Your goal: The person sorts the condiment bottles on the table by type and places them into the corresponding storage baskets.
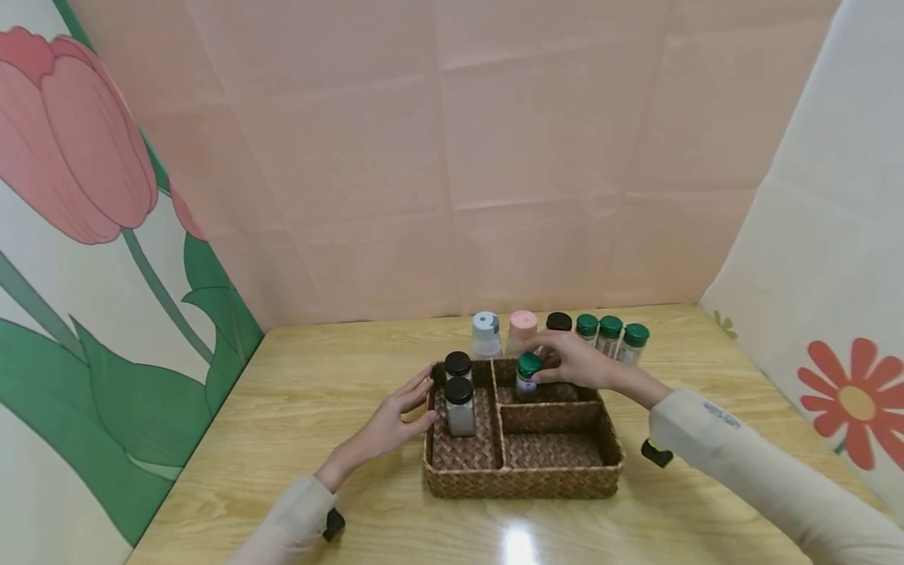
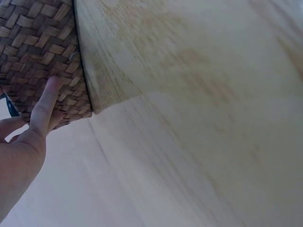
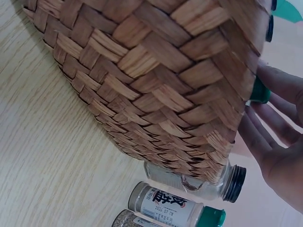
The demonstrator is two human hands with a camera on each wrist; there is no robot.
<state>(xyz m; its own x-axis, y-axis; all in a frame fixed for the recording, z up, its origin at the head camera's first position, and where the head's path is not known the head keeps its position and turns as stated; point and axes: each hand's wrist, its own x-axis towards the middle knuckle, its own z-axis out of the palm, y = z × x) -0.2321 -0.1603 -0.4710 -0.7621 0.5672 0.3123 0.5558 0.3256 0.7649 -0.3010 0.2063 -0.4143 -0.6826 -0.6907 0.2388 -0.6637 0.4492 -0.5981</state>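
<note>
Basket point(image 1: 523, 482) is being touched at its left side by the spread left hand point(image 1: 397, 420); inside, a green-capped jar point(image 1: 526, 370) is being pinched by the right hand point(image 1: 577, 361).

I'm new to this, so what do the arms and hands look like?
A person's: long cream sleeves on both, the right sleeve bearing a dark marking near the cuff. A small black block shows beside each cuff. The fingers are ungloved.
</note>
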